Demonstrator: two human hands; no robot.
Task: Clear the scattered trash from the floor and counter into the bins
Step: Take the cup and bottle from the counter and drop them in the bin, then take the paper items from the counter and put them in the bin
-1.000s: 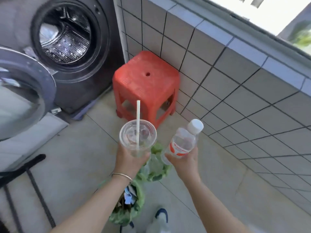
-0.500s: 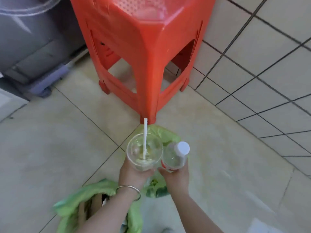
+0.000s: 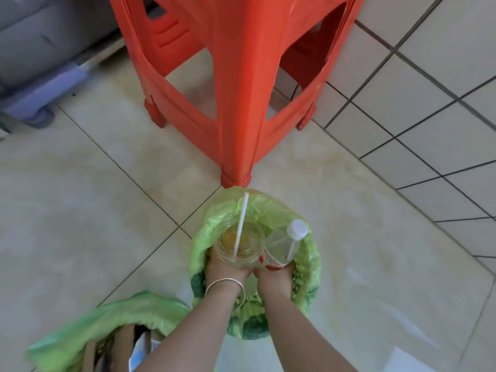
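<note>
Cup (image 3: 241,247) and bottle (image 3: 281,248) now lowered over bin (image 3: 311,264), beside stool (image 3: 236,103).

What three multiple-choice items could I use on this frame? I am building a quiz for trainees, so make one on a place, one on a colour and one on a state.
1. Where are the clear plastic cup with the white straw and the clear plastic bottle?
A. On the stool seat
B. Over the mouth of the green-lined bin
C. Flat on the floor tiles

2. What colour is the plastic stool?
A. Blue
B. Red-orange
C. White

3. How does the bottle's neck stand?
A. Closed with a white cap
B. Open, no cap
C. Broken off

Key: 1 B, both are held above the bin's green liner; 2 B, the stool's legs and braces are red-orange; 3 A, a white cap sits on the neck. The left hand holds the cup, the right hand the bottle.
</note>
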